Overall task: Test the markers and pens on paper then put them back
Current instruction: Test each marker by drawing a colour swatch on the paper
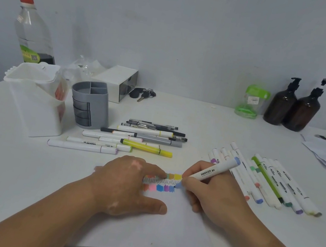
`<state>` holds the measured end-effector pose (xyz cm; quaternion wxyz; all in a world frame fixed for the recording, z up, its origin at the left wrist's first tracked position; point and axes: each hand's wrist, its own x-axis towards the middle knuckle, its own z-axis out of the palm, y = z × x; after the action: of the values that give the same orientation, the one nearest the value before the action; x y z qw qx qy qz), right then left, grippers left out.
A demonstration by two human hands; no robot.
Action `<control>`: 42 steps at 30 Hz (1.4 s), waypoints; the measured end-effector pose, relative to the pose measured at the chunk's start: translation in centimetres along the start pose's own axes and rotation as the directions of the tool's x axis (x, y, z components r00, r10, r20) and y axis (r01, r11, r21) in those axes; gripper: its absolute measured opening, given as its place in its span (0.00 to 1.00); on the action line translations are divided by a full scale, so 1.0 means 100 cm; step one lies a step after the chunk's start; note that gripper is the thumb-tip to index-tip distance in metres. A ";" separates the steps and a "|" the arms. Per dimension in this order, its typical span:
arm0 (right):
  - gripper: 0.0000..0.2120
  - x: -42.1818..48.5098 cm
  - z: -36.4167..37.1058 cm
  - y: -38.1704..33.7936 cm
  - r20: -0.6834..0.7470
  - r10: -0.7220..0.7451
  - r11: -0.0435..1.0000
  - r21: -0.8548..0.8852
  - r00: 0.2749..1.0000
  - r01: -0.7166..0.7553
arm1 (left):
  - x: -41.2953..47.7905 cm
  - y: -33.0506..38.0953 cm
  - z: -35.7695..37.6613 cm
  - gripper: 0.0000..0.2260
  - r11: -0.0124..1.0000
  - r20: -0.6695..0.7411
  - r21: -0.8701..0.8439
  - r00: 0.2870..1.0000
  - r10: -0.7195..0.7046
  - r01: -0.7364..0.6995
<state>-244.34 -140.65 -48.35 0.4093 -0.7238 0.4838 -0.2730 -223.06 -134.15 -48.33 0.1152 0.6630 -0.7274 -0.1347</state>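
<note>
My right hand (209,187) grips a white marker (213,170), blue-capped end up. Its pale blue tip seems to touch the paper (171,232) at the end of the lower swatch row, though my fingers crowd it. My left hand (130,186) lies flat on the sheet, fingers straight. A fan of markers (273,182) lies just right; a pile of pens (133,140) lies beside the grey holder (90,104).

Your white paper (161,231) carries a top row of orange, green and yellow patches, a black zigzag scribble beneath it, then pink, blue and purple patches. The marker (212,171) in your right hand (207,189) is white with a pale blue cap and black lettering. At eleven o'clock from the sheet lies a yellow highlighter (147,148) with black bands, beyond it a grey pen holder (90,104). At one o'clock stand dark brown bottles (280,106) with black pumps.
</note>
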 end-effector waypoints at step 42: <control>0.03 -0.001 -0.013 -0.011 -0.022 -0.124 0.674 0.732 0.992 0.101 | -0.005 0.011 -0.012 0.01 0.543 -0.165 -0.833 0.984 -0.060 -0.107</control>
<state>-244.89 -140.72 -46.69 0.6536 -0.5325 0.2830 -0.4573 -223.60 -133.63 -46.78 0.4826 0.5264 -0.5703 -0.4059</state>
